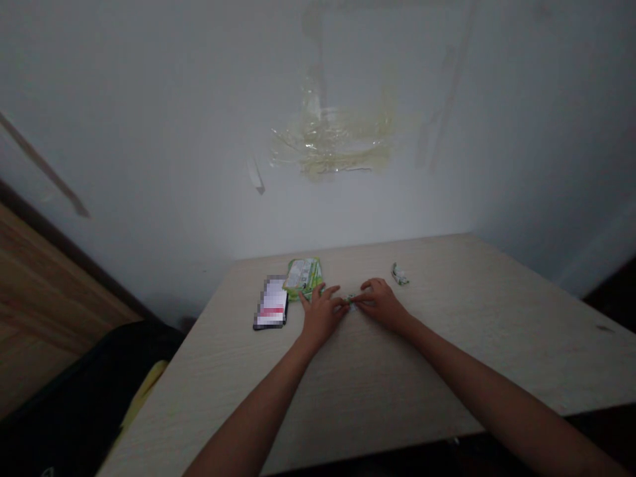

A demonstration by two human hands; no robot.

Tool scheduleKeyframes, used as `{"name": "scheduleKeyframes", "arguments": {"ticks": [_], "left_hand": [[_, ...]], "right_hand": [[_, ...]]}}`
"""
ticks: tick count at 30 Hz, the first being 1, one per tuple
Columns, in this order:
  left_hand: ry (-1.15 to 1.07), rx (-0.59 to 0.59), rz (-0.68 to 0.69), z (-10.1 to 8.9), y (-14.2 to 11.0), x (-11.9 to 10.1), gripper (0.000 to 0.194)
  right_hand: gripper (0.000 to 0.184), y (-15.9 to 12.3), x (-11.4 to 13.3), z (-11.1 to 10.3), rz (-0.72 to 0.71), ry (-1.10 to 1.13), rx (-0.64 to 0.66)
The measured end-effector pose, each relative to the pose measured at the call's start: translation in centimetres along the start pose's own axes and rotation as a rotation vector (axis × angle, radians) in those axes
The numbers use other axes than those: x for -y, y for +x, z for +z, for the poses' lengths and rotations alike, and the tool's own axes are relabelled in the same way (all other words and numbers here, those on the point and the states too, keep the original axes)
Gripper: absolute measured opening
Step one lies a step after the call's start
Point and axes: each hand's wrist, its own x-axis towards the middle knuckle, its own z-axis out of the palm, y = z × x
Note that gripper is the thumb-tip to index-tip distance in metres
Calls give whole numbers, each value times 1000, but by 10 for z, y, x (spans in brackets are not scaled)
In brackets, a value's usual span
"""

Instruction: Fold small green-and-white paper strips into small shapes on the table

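Between my two hands, low over the table [422, 377], is a small green and white wrapped piece [352, 302] that looks like a candy in its wrapper. My left hand [322, 311] pinches its left end with thumb and finger, the other fingers spread. On the other end, the fingertips of my right hand [381, 305] are closed. Much of the piece is hidden by my fingers. Just beyond my left hand lies a green packet [303, 275] with a white label panel. A similar small green and white wrapper [399, 273] rests beyond my right hand.
A phone [272, 305] with a blurred screen lies left of my left hand, touching or partly under the packet. Behind the table stands a wall [199, 132] with old tape [338, 146] on it. Dark cloth [99, 391] is at the lower left, beside a wooden panel [40, 291].
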Motion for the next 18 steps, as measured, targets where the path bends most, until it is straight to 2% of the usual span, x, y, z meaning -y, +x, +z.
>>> {"name": "scheduleKeyframes", "arguments": {"ticks": [5,11,18], "left_hand": [[34,-27,-1,-1,-2,-1,20],[26,0,-23,-2,-1,-2,20],[15,12,-18,-4,1,-4,17]], "right_hand": [[16,0,2,-2,-34,19,16],[15,1,14,-9,83,-97,80],[15,3,20,-9,154,-181,58]]}}
